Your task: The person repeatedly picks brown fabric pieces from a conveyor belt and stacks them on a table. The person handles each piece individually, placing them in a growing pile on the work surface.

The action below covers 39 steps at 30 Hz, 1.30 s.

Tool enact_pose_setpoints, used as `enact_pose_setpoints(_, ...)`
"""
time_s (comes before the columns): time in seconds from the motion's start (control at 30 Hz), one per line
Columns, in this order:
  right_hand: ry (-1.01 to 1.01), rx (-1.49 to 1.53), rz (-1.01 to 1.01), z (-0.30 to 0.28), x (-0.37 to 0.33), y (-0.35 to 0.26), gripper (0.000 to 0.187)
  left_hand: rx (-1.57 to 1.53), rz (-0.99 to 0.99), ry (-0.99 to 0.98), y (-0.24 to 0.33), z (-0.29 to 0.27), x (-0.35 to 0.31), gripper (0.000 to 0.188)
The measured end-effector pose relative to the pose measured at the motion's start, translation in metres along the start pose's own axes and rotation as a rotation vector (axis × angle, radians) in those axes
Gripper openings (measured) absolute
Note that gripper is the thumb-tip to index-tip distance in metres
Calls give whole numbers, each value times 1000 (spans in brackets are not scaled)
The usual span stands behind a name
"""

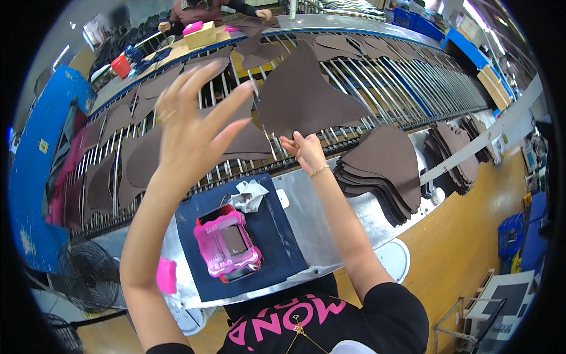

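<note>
My left hand (191, 121) is raised over the roller conveyor, fingers spread and slightly blurred, with nothing in them. My right hand (306, 153), wearing a thin bracelet, pinches the lower edge of a large dark brown cut panel (306, 94) with curved sides. The panel extends away from me above the metal rollers; whether its far end touches them I cannot tell. More flat brown pieces (144, 156) lie on the conveyor to the left, partly behind my left hand. Right of my right forearm, a fanned stack of similar brown panels (383, 165) rests on the metal ledge.
A pink tray (229, 243) sits on a dark blue mat (277, 248) before me, beside a crumpled white wrapper (249, 196). A black fan (88, 274) stands lower left. Another stack (451, 156) lies farther right under a pale bar (483, 138). Across the conveyor, a person (203, 15) works.
</note>
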State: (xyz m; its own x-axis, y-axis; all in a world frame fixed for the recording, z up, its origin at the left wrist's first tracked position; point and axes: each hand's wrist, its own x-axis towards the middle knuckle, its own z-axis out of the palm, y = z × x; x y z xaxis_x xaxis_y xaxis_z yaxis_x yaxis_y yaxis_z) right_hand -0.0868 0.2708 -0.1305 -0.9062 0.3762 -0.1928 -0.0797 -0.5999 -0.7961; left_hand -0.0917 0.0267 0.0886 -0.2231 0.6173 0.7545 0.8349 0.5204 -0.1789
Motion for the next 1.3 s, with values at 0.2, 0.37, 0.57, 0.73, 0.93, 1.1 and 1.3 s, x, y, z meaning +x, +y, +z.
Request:
enact_pose_setpoints(0.2, 151, 351, -78, -19, 86, -1, 20, 142, -287, -145, -28, -47, -95, 45)
enact_pose_setpoints(0.37, 262, 340, -44, -40, 135, -1, 18, 129, -623, -119, -43, -70, -174, 43)
enact_pose_setpoints(0.57, 295, 292, 1, -55, 149, 2, 15, 67, -859, -89, -39, -82, -226, 40)
enact_pose_setpoints(0.73, 170, 253, 50, -49, 104, -9, 29, 37, -866, -74, -27, -78, -220, 42)
enact_pose_setpoints(0.93, 77, -495, -104, -24, -60, -66, 21, -57, -824, -63, -21, -83, -228, 17)
enact_pose_setpoints(1.1, 787, -1546, -603, -150, -130, -117, 20, -41, -761, -121, -10, -82, -234, 9)
enact_pose_setpoints(1.3, 1201, -1746, 53, -208, -174, -144, 57, -144, -803, -74, 8, -70, -231, 10)
